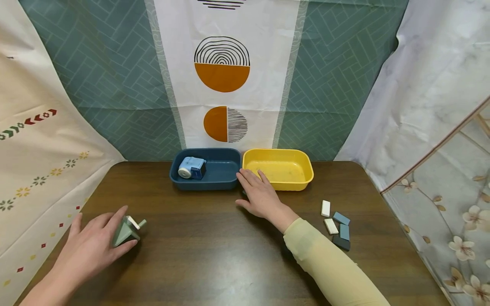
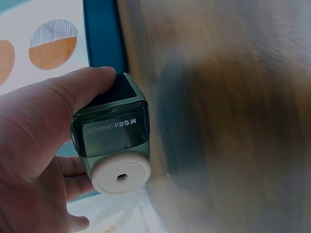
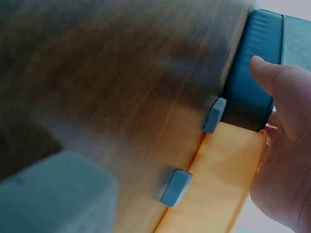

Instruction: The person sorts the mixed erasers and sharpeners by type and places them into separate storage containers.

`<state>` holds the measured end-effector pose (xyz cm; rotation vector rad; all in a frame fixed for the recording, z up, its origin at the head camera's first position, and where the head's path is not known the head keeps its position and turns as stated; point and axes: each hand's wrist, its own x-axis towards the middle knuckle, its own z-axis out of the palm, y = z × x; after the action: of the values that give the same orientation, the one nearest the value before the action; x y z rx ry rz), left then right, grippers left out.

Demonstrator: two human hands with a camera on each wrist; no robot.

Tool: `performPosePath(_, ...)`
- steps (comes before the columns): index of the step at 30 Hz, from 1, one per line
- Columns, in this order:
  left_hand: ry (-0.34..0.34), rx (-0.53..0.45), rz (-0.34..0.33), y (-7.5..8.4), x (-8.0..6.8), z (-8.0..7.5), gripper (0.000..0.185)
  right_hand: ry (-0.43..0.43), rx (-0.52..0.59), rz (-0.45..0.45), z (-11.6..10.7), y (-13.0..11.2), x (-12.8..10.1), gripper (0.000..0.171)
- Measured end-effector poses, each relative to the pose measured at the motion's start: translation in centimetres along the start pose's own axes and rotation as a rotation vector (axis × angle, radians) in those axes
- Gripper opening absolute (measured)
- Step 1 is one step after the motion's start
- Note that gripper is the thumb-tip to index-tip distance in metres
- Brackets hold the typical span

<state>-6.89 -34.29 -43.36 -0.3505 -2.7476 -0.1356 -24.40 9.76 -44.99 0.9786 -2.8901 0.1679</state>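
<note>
Broadly, a dark wooden table (image 1: 214,250) fills the scene, backed by patterned cloths. At its far edge two trays sit side by side and touching: a blue tray (image 1: 222,180) holding a light blue pencil sharpener (image 1: 192,168), and a yellow tray (image 1: 306,172) with nothing large in it. The right hand (image 1: 260,193) lies flat with fingers straight and spread, fingertips at the rims where the trays meet, gripping nothing; two small blue erasers (image 3: 215,115) lie just by the yellow tray's wall beneath it. Near the table's left front, the left hand (image 1: 92,246) closes thumb and fingers round a green pencil sharpener (image 2: 114,136), apparently tilted with its white end outward, so it sits steady in the palm. Well to the right, a loose cluster of white and blue erasers (image 1: 337,225) rests on the wood.
</note>
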Motion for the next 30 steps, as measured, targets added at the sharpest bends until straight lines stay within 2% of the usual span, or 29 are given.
performPosePath(21, 0.034, -0.008, 0.054, 0.7, 4.1, -1.2, 0.101, 0.005, 0.014, -0.003, 0.0, 0.0, 0.0, 0.092)
performPosePath(30, 0.027, 0.005, 0.087, 1.3, 6.1, -1.7, 0.1, 0.01, -0.005, -0.002, -0.1, -0.1, 0.0, 0.092)
